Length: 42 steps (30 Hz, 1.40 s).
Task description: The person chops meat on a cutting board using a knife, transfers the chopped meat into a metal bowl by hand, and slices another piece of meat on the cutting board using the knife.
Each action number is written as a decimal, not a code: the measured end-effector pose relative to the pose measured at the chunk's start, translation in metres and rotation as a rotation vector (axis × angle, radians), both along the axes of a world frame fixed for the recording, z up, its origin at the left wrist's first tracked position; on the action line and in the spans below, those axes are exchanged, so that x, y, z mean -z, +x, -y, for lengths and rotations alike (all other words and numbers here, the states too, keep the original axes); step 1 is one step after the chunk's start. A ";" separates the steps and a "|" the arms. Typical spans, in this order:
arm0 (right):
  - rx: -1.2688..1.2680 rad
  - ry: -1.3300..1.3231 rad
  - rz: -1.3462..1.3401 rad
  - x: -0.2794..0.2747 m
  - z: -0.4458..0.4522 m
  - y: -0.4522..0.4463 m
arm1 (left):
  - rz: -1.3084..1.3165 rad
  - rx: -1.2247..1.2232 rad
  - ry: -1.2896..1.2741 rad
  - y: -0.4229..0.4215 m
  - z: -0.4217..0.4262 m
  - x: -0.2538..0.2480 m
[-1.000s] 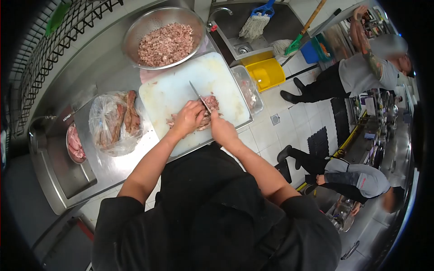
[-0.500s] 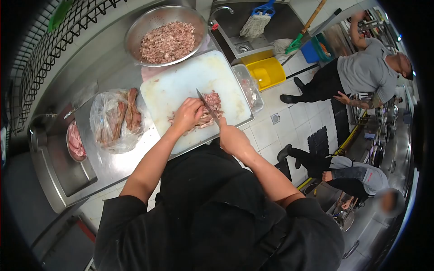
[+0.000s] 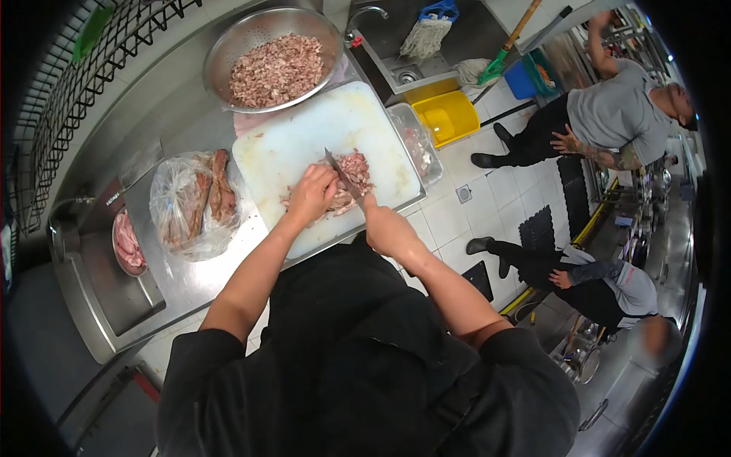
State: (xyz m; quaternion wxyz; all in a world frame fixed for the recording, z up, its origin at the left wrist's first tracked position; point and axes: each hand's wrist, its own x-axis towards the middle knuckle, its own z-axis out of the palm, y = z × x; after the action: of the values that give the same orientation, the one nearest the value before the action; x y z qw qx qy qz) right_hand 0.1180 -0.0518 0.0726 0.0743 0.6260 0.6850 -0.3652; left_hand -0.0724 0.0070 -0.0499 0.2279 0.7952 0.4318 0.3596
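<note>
My right hand is closed round the handle of a kitchen knife. Its blade slants across chopped meat on a white cutting board. My left hand, fingers curled, presses on strips of meat just left of the blade. Small cut pieces lie to the right and above the blade. Behind the board, a perforated steel colander holds a heap of chopped meat. A clear plastic bag with long brownish meat pieces lies left of the board.
A bowl of pink meat stands in the left sink. Right of the board are a clear container and a yellow bucket. Another sink lies behind. Two people stand at the right, across the tiled floor.
The knife and both hands have shifted only slightly, the blade staying at the meat. At the right, one person's lowered hand has moved toward the hip; the other person's posture has changed a little.
</note>
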 end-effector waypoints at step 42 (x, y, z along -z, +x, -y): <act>0.073 0.189 -0.022 0.027 -0.004 -0.001 | -0.109 0.120 -0.138 -0.022 0.016 -0.012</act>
State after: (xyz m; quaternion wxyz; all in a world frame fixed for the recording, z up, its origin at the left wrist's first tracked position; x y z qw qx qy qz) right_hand 0.1170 -0.0475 0.0452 -0.0060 0.6507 0.6940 -0.3080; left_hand -0.0946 -0.0093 -0.0382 0.2796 0.8204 0.4188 0.2708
